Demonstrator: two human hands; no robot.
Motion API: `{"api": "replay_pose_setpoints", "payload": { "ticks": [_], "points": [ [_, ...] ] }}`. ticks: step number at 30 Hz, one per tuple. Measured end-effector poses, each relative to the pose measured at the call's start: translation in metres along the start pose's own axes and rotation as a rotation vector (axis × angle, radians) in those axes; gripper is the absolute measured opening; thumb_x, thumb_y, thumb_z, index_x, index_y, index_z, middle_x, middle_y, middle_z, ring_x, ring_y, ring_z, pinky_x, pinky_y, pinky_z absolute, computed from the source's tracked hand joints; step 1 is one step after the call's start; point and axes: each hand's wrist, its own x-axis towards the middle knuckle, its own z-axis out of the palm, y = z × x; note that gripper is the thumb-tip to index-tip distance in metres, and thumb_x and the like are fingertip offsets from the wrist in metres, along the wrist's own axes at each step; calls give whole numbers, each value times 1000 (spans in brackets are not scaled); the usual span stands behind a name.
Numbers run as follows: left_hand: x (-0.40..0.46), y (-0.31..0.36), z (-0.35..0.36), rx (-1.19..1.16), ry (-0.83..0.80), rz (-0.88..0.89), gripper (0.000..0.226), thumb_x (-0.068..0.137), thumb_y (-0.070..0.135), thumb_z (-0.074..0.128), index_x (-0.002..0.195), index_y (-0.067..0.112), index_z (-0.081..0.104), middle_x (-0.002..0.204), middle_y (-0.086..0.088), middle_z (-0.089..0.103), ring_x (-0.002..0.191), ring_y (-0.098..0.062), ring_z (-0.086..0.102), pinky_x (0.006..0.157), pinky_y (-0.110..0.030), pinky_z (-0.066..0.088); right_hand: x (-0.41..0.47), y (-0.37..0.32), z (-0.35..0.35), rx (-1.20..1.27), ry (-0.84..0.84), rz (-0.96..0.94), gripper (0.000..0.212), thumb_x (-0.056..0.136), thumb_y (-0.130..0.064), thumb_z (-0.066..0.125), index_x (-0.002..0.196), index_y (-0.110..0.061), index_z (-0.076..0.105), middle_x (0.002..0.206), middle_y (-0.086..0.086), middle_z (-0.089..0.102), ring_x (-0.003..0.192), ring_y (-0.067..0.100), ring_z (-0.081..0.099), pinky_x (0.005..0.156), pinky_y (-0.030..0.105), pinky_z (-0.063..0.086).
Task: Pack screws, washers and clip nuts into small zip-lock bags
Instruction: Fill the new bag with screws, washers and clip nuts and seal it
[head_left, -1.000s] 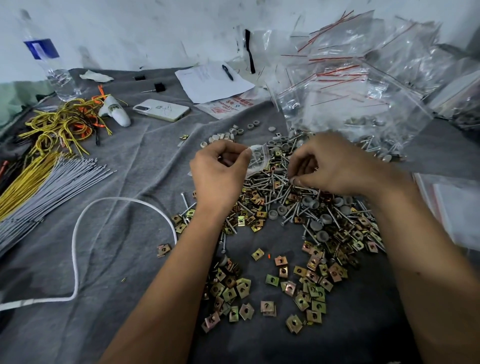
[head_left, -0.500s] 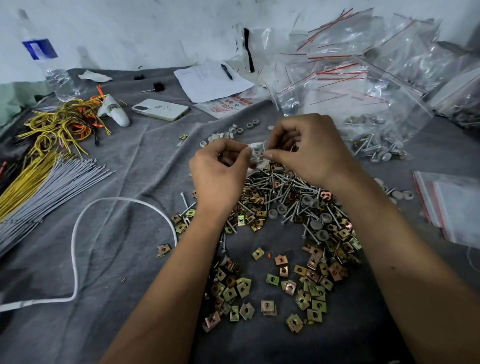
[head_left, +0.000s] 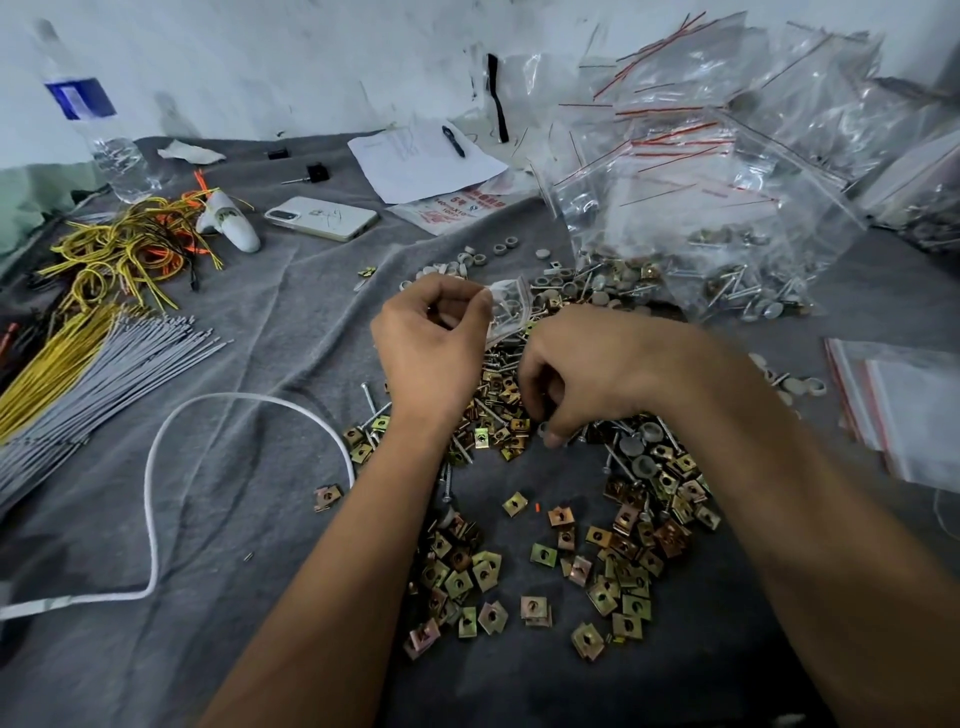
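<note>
Clear bag (head_left: 508, 307) pinched by left hand (head_left: 431, 348) fingers | right hand (head_left: 587, 371) fingers curled, picking in screws (head_left: 498, 410)

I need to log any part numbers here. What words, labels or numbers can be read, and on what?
Red print on the white packet: too blurred to read.
Handwriting on the paper sheet: too faint.
Blue bottle label: no legible text.
Drawing on the phone: no words.
</note>
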Motion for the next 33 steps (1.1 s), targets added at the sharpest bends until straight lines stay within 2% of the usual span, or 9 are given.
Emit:
{"api": "replay_pose_setpoints", "payload": {
  "ticks": [5,9,11,14,21,25,27,30,33],
  "points": [
    [0,-1,0,-5,-6,6,7,89,9,78,83,12,77,62,7,63,55,-5,53,53,-21,44,3,-4,4,-92,17,-1,8,83,-25,83,85,-22,76,74,-12,66,67,1,58,56,19,40],
    [1,-1,-1,-7,-3,-5,9,89,10,78,82,15,76,63,8,64,56,-5,54,54,-22,45,-2,11,3,103,103,-17,8,90,-30,77,93,-24,72,87,-13,68,80,2,63,67,20,46],
    [2,-2,-1,-6,-8,-4,7,89,11,78,83,14,77,65,4,66,57,-7,55,54,-24,46,-5,20,0,263,208,-39,8,91,-29,75,95,-28,68,92,-15,68,82,-1,65,71,19,48],
    [1,-3,0,-8,-19,-6,7,88,12,79,82,14,76,63,1,65,55,-8,53,52,-25,44,-5,28,-5,443,447,-42,11,90,-24,77,93,-27,67,88,-10,69,77,0,66,67,18,52],
    [-3,0,3,-27,-105,18,6,89,12,79,84,12,76,63,3,68,51,-3,53,47,-19,40,6,25,-2,448,678,-5,16,84,-17,84,95,-18,72,82,-8,70,72,-1,66,67,15,55],
    [-2,0,3,-43,-81,11,7,89,10,78,83,10,76,61,4,63,50,-4,49,47,-20,38,0,30,-4,412,762,13,14,84,-15,83,86,-20,71,75,-12,66,64,-6,63,56,6,47],
    [-2,-1,4,-36,-63,4,7,89,11,78,83,11,76,60,4,62,51,-5,48,47,-19,38,-6,34,-8,369,705,31,13,84,-16,84,82,-20,71,72,-12,64,59,-9,62,50,7,47],
    [-1,-3,5,-19,-44,-1,7,89,11,79,83,12,76,59,6,61,51,-5,48,47,-19,38,-13,33,-14,235,369,41,11,82,-25,85,80,-29,75,75,-16,70,67,-5,66,67,20,57],
    [-1,-3,4,-18,-39,3,8,89,12,78,81,14,76,58,6,60,50,-5,47,47,-21,38,-13,24,-8,170,106,49,12,78,-30,87,85,-32,77,78,-20,69,74,-4,65,67,18,48]
  ]
}}
